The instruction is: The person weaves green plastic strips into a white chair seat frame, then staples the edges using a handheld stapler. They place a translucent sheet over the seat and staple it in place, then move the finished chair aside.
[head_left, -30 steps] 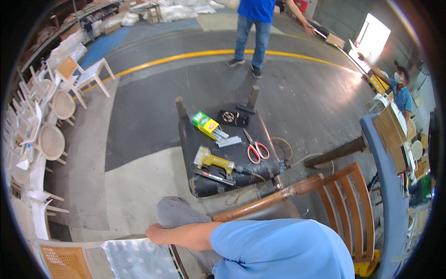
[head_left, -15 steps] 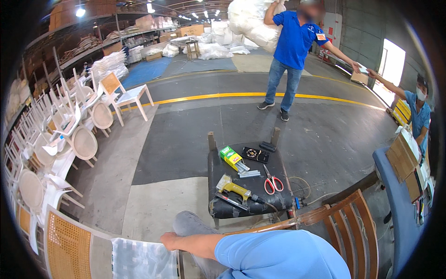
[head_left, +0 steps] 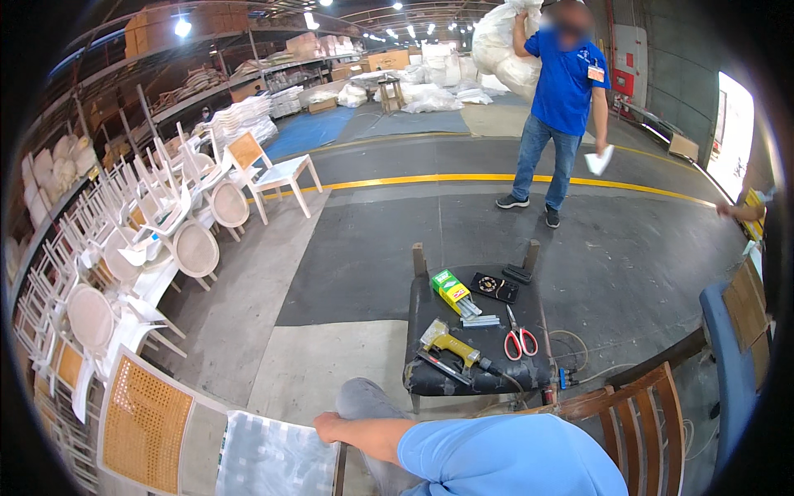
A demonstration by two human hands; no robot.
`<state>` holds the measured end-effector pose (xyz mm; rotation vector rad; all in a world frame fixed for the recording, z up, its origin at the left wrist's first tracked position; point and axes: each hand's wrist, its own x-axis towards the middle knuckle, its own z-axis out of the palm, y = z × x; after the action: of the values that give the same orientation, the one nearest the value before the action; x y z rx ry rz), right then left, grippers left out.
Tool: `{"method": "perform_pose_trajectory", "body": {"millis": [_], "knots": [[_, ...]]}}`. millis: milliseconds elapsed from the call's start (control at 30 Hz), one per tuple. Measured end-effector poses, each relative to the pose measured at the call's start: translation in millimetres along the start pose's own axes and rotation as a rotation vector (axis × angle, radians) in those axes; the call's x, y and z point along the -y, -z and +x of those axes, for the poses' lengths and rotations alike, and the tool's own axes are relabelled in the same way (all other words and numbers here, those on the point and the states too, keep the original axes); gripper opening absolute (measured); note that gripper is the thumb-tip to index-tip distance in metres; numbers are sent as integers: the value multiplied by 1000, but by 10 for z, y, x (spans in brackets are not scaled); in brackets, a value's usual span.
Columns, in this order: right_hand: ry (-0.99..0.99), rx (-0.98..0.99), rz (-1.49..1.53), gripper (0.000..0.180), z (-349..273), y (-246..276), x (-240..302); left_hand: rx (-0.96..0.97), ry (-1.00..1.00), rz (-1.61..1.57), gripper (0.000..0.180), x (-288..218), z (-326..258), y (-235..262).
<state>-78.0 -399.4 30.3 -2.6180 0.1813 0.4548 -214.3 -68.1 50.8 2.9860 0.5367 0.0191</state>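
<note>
My right hand (head_left: 328, 426) reaches left from a light blue sleeve and grips the corner of a chair seat (head_left: 277, 455) covered in pale, strap-patterned cloth. Its fingers look curled over the edge, though they are partly hidden. The chair's cane back (head_left: 149, 426) lies to the left. My left hand does not show. Beyond my grey-clad knee (head_left: 364, 398) stands a worn black stool seat (head_left: 430, 382). On it are a yellow staple gun (head_left: 451, 344), red-handled scissors (head_left: 520, 341), a green-and-yellow box (head_left: 451, 288) of staples, loose staple strips (head_left: 480, 321) and a black phone-like object (head_left: 495, 287).
Stacked white chairs (head_left: 91, 318) crowd the left. A person in blue (head_left: 556, 99) stands ahead, holding a plastic-wrapped bundle (head_left: 506, 54) and a white item (head_left: 599, 160). A slatted wooden chair back (head_left: 645, 422), an air hose (head_left: 583, 347) and a blue padded surface (head_left: 721, 372) are at right.
The view has swung, shifting everything rightward. The standing person's arm has come down with a white item, away from the other person's hand at right. My right hand keeps its grip on the chair seat.
</note>
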Motion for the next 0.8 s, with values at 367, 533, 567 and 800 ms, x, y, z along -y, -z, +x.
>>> {"method": "perform_pose_trajectory", "body": {"millis": [367, 533, 567, 800], "knots": [[31, -36, 133, 26, 315, -294, -653, 738, 228, -1846, 65, 268, 184, -311], [-111, 241, 499, 22, 153, -69, -64, 216, 717, -1550, 64, 922, 446, -392], [-72, 225, 520, 19, 147, -35, -43, 180, 670, -1661, 63, 949, 508, -447], [-158, 300, 611, 22, 185, -14, -20, 140, 834, -1641, 60, 1010, 512, -554]]}}
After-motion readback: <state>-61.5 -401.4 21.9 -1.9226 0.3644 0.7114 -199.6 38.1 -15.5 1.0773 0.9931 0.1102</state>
